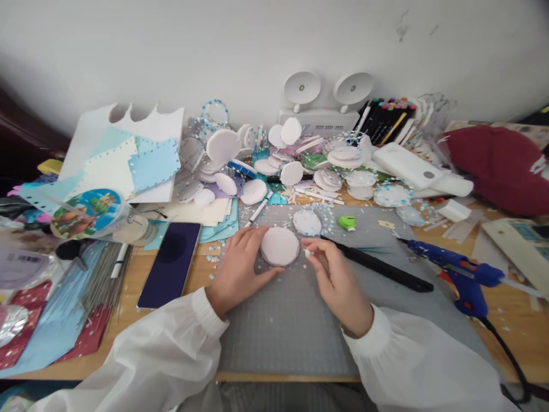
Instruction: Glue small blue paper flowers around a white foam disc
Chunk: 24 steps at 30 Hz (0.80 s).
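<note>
A round white disc (pixel 279 246), foam-like with a slightly uneven edge, lies on the grey cutting mat (pixel 283 337). My left hand (pixel 242 266) grips it from the left, thumb along the near edge and fingers along the far left side. To the right of the disc, my right hand (pixel 337 280) pinches a tiny white piece (pixel 307 252) between thumb and fingertips, too small to name. Just behind them is a smaller white disc speckled with blue bits (pixel 307 222). A bright green small object (pixel 347 222) sits farther right.
Piled white discs (pixel 223 146) and paper scraps line the back. At right are a black slim tool (pixel 386 266) and a blue hot glue gun (pixel 454 263) with its cord. A phone (pixel 170 264), wire stems (pixel 96 286) and a round tub (pixel 92 214) stand left.
</note>
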### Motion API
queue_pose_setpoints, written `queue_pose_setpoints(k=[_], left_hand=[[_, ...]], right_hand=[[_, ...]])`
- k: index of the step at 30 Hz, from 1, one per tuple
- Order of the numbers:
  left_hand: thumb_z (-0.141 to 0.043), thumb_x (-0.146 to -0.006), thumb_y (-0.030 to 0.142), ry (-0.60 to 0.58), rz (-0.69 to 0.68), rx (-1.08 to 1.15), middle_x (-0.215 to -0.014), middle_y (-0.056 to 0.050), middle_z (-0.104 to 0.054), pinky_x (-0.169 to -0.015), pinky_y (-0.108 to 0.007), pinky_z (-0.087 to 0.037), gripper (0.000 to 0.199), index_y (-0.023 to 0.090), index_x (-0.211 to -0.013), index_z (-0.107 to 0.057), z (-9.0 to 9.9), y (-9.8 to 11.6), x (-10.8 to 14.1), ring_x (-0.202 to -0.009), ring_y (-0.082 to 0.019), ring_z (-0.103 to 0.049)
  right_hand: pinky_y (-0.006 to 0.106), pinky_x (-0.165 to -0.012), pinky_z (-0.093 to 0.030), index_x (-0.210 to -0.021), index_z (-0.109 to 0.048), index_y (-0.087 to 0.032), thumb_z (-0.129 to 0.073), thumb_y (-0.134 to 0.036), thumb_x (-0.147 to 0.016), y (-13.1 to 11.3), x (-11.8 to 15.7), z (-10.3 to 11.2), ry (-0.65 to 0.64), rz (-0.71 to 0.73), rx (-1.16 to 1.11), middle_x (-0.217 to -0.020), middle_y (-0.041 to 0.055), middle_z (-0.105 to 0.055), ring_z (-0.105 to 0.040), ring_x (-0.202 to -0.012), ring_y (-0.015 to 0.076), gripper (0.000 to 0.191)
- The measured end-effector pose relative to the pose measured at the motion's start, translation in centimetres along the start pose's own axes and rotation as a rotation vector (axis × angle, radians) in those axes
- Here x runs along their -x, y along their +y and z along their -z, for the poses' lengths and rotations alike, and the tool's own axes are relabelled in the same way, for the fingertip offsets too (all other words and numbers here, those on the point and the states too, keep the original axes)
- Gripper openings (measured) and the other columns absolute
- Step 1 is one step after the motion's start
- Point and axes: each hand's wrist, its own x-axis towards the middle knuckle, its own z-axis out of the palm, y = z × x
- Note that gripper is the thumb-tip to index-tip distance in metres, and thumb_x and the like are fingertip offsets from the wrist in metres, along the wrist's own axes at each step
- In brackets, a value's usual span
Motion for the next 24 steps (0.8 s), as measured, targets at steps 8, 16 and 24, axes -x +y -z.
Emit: queue_pose_setpoints(k=[8, 16, 24], left_hand=[[-0.080, -0.067, 0.021, 0.097, 0.007, 0.394, -0.126, -0.011, -0.055, -0.104, -0.039, -0.035, 0.062, 0.023, -0.123, -0.054, 0.7, 1.1, -0.1, -0.119, -0.028, -0.049], [-0.053, -0.087, 0.039, -0.077, 0.477, 1.325, -0.110, -0.011, -0.066, -0.084, -0.039, -0.050, 0.034, 0.019, -0.114, -0.059, 0.8, 2.7, 0.2, -0.099, -0.027, -0.063], [-0.049, -0.085, 0.046, -0.215, 0.921, 1.603, -0.083, -0.009, -0.072, -0.058, -0.028, -0.051, 0.045, 0.014, -0.111, -0.067, -0.1, 3.9, 1.0, -0.067, -0.021, -0.067]], right_hand=[[0.037, -0.092, -0.054, -0.106, -0.045, -0.023, -0.040, -0.024, -0.097, -0.5, 0.4, -0.4, -0.160, -0.145, -0.404, -0.114, 0.0116, -0.065, -0.064, -0.108, 0.0185, 0.010], [0.028, -0.073, -0.054, -0.100, -0.057, -0.022, -0.053, -0.020, -0.091, -1.9, 0.5, 0.6, -0.091, 0.028, -0.283, -0.090, 0.0046, -0.062, -0.063, -0.082, 0.0154, 0.010], [0.027, -0.074, -0.052, -0.103, -0.055, -0.022, -0.057, -0.017, -0.088, -3.3, 0.3, 0.2, -0.144, 0.176, -0.156, -0.091, 0.0035, -0.064, -0.061, -0.082, 0.0146, 0.016]])
